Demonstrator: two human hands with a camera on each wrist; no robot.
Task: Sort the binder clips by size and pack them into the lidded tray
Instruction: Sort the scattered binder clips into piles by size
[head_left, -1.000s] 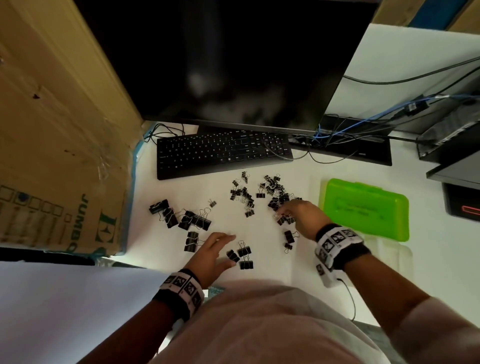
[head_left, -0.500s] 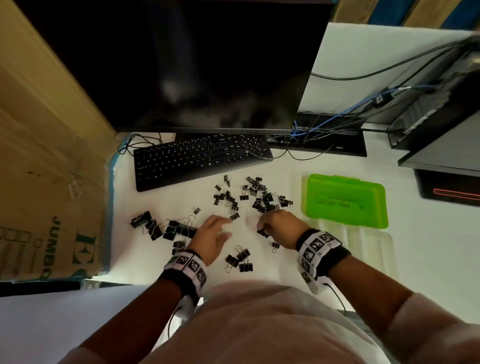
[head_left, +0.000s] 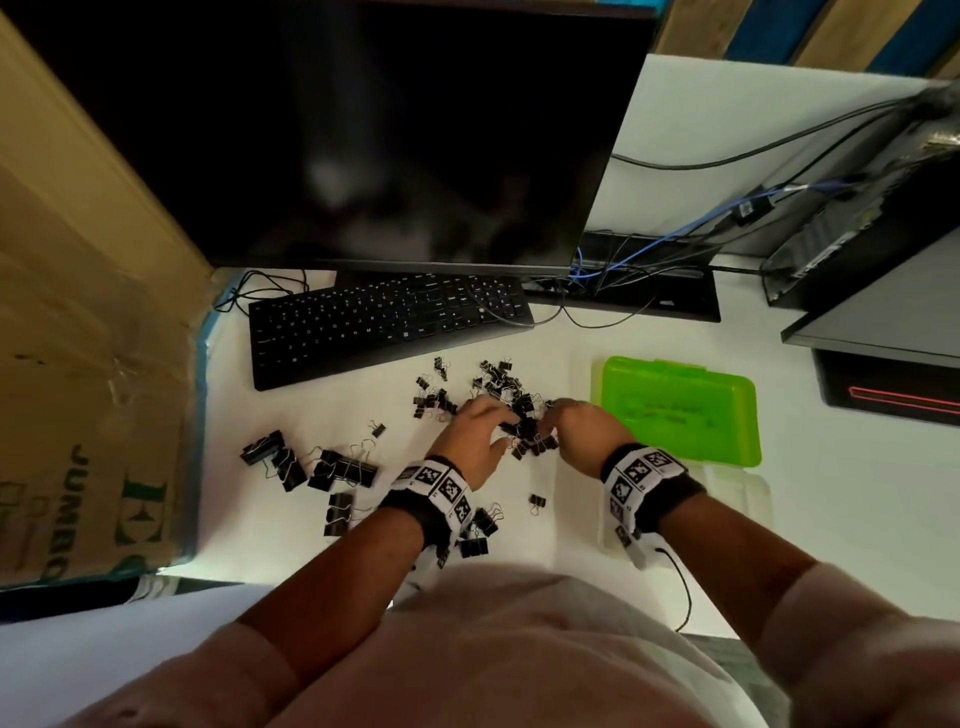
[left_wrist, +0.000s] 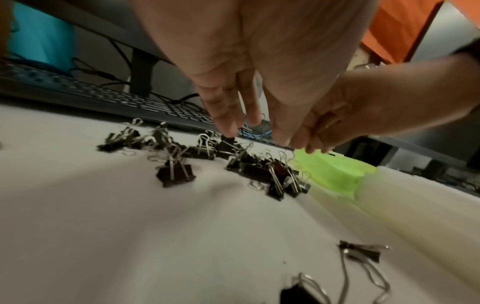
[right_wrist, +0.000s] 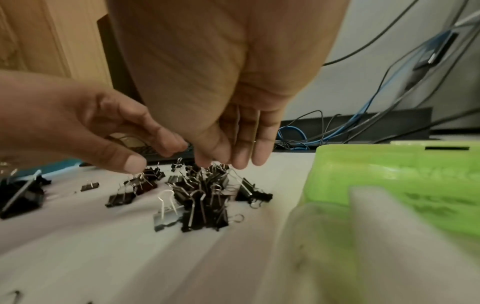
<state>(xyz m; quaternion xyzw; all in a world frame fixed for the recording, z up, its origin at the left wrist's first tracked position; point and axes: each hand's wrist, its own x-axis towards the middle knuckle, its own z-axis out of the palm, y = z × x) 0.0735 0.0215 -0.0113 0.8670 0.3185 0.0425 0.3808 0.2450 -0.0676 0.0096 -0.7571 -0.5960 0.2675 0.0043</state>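
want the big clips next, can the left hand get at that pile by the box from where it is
Probably yes. The left hand is over the small clips, and the big clips lie in the open on the desk to its left, with only bare desk and one stray clip between.

A white counter (head_left: 857, 519) carries a large dark monitor (head_left: 389, 130), switched off, with only dim reflections on its screen. Just in front of the monitor lies a black keyboard (head_left: 389, 325), slightly angled. Left of the monitor a tall cardboard box (head_left: 78, 338) stands against the counter's edge (green print and blue tape along its lower side). Right of the monitor, black and blue cables (head_left: 675, 244) tangle over its base and run toward a dark computer case (head_left: 857, 218) lying on its side. Behind the monitor, wood and blue panels show. The light is soft and even.
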